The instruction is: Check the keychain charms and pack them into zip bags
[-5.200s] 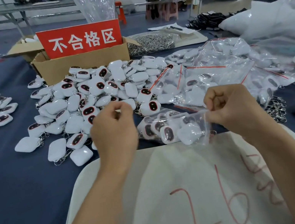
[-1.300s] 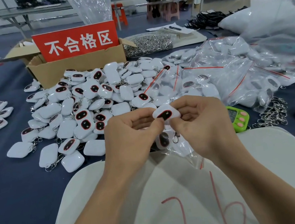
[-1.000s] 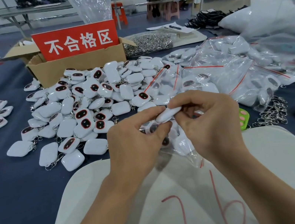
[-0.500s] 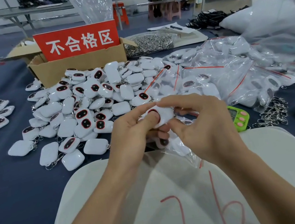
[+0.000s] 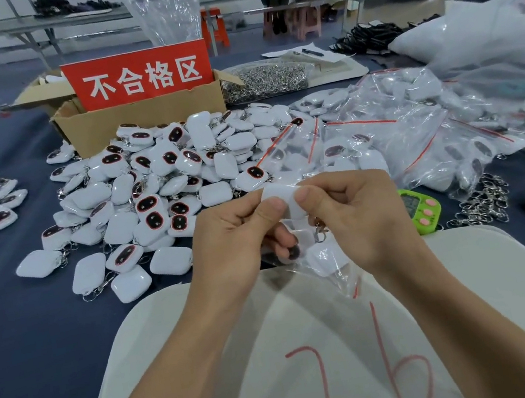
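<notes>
While both thumbs press on its plain white back, a keychain charm (image 5: 284,200) is pinched between the left hand (image 5: 234,248) and the right hand (image 5: 361,217), with its metal clasp (image 5: 319,233) hanging beneath. Just under the charm, a clear zip bag (image 5: 329,265) with several charms already inside droops from the curled lower fingers of both hands; which hand bears it I cannot tell. Below the charm lies a white sack (image 5: 313,346) marked with red digits. Beyond the charm and to its left, a heap of loose charms (image 5: 161,181) spreads before a cardboard box (image 5: 136,115) with a red sign (image 5: 139,76). Right of the charm sit filled bags (image 5: 408,125) and a green timer (image 5: 421,209).
</notes>
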A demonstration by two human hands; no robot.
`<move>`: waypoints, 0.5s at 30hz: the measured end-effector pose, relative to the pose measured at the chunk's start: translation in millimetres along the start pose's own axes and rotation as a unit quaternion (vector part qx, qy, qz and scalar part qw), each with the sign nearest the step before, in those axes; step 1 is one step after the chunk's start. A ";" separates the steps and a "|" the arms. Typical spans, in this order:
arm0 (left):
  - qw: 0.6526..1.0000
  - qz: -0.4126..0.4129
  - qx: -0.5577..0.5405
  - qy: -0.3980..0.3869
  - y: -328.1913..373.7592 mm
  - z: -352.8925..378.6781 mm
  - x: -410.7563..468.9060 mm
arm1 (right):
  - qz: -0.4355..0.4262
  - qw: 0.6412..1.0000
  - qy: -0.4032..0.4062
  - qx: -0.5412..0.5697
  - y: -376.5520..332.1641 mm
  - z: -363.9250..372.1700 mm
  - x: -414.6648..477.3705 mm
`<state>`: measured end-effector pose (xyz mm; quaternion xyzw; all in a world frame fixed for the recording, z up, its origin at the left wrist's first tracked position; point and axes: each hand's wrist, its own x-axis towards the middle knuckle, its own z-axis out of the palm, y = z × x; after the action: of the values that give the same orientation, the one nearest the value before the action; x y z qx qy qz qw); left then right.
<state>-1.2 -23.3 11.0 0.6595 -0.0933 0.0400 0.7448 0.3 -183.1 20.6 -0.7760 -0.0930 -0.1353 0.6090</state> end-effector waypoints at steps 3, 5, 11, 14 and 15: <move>0.999 0.002 0.032 0.009 -1.9 1.4 -1.9 | 0.025 0.999 -0.026 0.012 -3.6 -2.9 0.6; 0.996 0.005 0.073 0.053 -3.6 2.3 -2.6 | 0.043 0.999 -0.008 0.009 -2.7 -7.0 3.2; 0.878 0.071 0.471 0.049 -15.4 33.4 -27.9 | 0.058 0.991 0.094 -0.074 4.4 -32.4 9.7; 0.788 0.077 0.611 0.016 -24.6 55.2 -33.7 | 0.096 0.989 0.042 -0.105 5.2 -41.3 11.4; 0.790 0.073 0.608 0.018 -24.5 55.8 -31.6 | 0.107 0.989 0.023 -0.103 5.5 -44.8 12.7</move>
<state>-32.5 -79.7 -12.7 0.9665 -0.0840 0.1550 0.1866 9.7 -228.2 29.6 -0.8369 0.0187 -0.0961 0.5385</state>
